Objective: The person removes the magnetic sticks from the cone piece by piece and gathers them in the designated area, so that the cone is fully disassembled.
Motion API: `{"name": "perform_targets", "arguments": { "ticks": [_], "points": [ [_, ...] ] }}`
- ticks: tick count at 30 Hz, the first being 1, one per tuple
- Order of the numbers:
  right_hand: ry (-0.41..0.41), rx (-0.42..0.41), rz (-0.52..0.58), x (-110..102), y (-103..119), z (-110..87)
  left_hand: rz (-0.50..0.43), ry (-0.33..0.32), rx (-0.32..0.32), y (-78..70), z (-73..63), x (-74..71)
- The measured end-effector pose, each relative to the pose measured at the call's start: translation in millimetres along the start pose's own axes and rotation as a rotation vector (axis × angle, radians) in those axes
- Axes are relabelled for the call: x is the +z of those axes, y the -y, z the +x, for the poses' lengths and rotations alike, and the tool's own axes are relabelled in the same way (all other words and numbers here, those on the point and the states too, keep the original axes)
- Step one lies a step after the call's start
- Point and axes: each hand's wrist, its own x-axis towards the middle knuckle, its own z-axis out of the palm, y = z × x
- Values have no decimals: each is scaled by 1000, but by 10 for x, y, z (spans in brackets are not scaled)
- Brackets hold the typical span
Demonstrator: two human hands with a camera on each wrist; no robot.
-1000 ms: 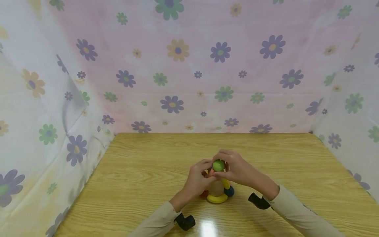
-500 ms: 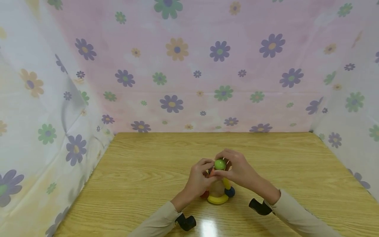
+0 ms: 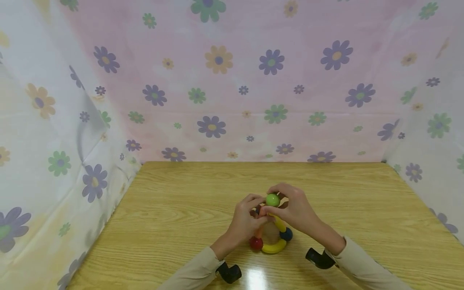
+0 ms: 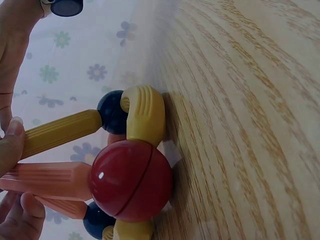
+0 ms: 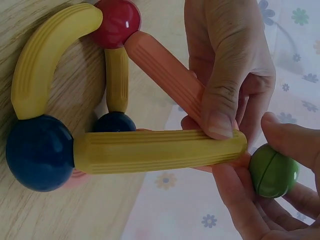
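Note:
A toy frame of ribbed rods and balls stands on the table, drawn together toward its top. Its curved yellow rod (image 3: 274, 246) joins a red ball (image 4: 131, 180) and a dark blue ball (image 5: 40, 152) at the base. From these, an orange rod (image 5: 167, 75) and a straight yellow rod (image 5: 160, 151) lean up and meet. My left hand (image 3: 244, 217) pinches the upper rod ends between thumb and fingers. Above them, my right hand (image 3: 295, 203) holds a green ball (image 5: 274, 171) by its fingertips, close to the rod ends. Whether they touch is unclear.
The wood-grain table (image 3: 181, 193) reaches back to a flower-patterned cloth (image 3: 246, 80), which also hangs at both sides. A black wrist mount (image 3: 229, 273) sits at the left cuff and another black mount (image 3: 320, 258) at the right one.
Both hands and the green ball have shifted slightly to the right. The frame's base has moved a little the same way, and the red ball and orange rod show more fully.

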Motion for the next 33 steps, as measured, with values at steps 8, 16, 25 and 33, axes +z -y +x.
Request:
{"name": "perform_targets", "arguments": {
  "ticks": [8, 16, 25, 33],
  "points": [
    [7, 25, 26, -12, -7, -17, 50, -15, 51, -161, -7, -38],
    [35, 56, 61, -26, -18, -15, 34, 12, 4, -155, 2, -46],
    [62, 79, 76, -34, 1, -10, 28, 23, -4, 202, -5, 38],
    [91, 113, 123, -42, 28, -5, 77, 8, 79, 256, -21, 32]
  ]
}}
